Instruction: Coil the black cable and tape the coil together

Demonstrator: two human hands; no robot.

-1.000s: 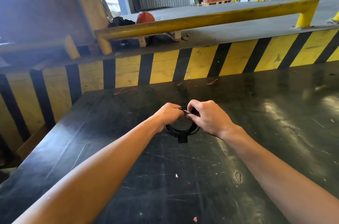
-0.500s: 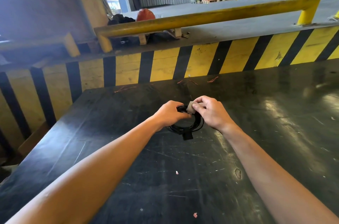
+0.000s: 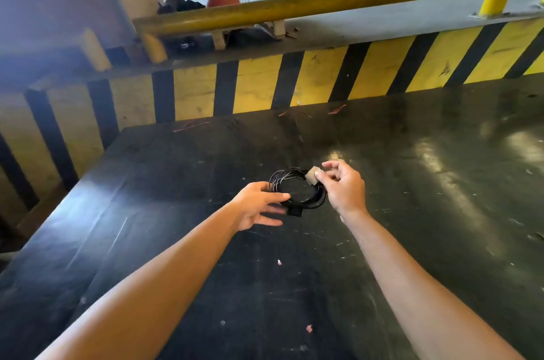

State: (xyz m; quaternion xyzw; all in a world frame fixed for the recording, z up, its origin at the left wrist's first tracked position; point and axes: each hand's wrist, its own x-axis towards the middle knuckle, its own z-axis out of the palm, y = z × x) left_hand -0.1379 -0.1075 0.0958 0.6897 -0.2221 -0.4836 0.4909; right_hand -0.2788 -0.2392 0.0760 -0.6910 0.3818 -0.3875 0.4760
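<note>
The black cable is wound into a small coil that hangs just above the black table. A beige strip of tape wraps the coil's upper right side. My right hand pinches the coil at that taped spot with thumb and forefinger. A black plug hangs at the coil's near edge. At the coil's left side, my left hand has its fingers spread and its thumb close to the strands, gripping nothing.
A yellow-and-black striped barrier runs along the table's far edge, with a yellow guard rail above it. Thin red wire scraps lie near the far edge. The table's left edge drops off to the floor.
My left hand has let go of the coil and opened. My right hand has shifted right, still pinching the taped spot. The view has tilted downward.
</note>
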